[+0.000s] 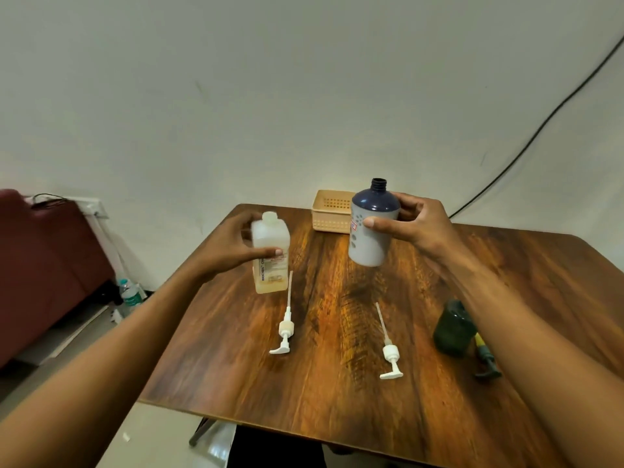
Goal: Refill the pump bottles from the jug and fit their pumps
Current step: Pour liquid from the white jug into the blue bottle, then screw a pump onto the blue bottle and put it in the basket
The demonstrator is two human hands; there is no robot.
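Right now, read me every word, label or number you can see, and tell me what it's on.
"BIOCHE…", vertical, on the clear bottle; the rest of its label is blurred.
Sticker on the grey bottle: too blurred to read.
Label on the water bottle on the floor: too small.

A plain off-white painted wall [304, 96] fills the upper half, evenly lit, with a thin black cable [540, 127] running diagonally down its right side. A dark-grained brown wooden table [304, 383] stands near it. At left sits a dark red upholstered sofa [50, 265], with a clear plastic water bottle [130, 293] on the pale floor [152, 444] beside it
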